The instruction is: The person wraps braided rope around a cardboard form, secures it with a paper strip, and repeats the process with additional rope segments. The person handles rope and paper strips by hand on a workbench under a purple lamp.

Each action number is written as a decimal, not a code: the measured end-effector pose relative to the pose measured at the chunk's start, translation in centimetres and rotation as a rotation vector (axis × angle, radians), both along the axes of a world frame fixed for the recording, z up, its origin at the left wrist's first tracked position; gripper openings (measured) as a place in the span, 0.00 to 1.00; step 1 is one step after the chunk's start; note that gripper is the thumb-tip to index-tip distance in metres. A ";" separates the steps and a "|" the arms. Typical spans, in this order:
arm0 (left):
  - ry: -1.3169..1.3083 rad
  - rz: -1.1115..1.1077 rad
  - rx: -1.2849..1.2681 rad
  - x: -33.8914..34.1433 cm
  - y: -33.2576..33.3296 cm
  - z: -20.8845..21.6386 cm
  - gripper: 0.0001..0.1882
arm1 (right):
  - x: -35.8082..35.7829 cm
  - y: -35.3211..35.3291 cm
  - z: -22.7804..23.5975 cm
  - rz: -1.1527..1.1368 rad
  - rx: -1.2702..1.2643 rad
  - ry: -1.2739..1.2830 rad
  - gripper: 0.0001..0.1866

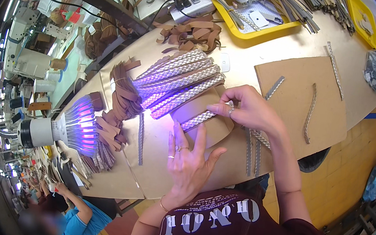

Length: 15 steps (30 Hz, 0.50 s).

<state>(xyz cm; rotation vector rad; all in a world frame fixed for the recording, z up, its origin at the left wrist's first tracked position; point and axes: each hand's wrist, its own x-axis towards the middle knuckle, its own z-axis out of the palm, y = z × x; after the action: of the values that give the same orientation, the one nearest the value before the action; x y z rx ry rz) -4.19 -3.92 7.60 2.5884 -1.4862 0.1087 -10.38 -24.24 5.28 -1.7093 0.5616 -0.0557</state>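
On a rounded brown card (222, 127) lies a short silvery braided strap (198, 121). My right hand (252, 108) pinches its right end between thumb and forefinger. My left hand (190, 164) is open with fingers spread, its fingertips at the strap's lower left part. Just beyond, several silvery braided straps (182, 71) lie side by side in a fan, some edged with brown. Purple light falls on their left ends from a lamp (77, 127) on a bendable neck. Another braided strap (261, 139) runs partly under my right wrist.
Brown strips (127, 91) heap left of the fan, with another pile (191, 35) behind. A cardboard sheet (292, 83) bearing loose straps lies right. A yellow tray (251, 33) stands at the back. Sewing machines (31, 61) and a co-worker in a blue shirt (81, 222) are at left.
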 end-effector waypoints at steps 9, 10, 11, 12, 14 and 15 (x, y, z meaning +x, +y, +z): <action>-0.057 -0.025 0.013 0.4 -0.7 0.2 0.39 | 0.3 0.6 -1.8 -0.056 0.103 -0.047 0.22; -0.046 -0.026 0.011 0.4 -0.8 0.3 0.39 | 0.2 0.6 -1.9 -0.065 0.097 -0.053 0.23; -0.021 -0.021 0.011 0.4 -0.8 0.3 0.40 | 0.2 0.6 -2.0 -0.084 0.106 -0.017 0.23; 0.004 -0.018 0.010 0.3 -0.9 0.3 0.41 | 0.1 0.5 -2.0 -0.105 0.115 0.019 0.23; -0.006 -0.014 0.007 0.3 -1.0 0.4 0.41 | -0.3 0.7 -2.1 -0.163 0.182 0.044 0.23; -0.011 -0.012 0.006 0.3 -1.0 0.3 0.41 | -0.4 0.8 -2.2 -0.199 0.241 0.031 0.23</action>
<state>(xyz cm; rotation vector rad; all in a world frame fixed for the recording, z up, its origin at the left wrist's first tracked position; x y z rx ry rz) -3.94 -4.96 7.95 2.5870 -1.5075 0.1171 -10.83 -23.40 3.03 -1.4192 0.7313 -0.0998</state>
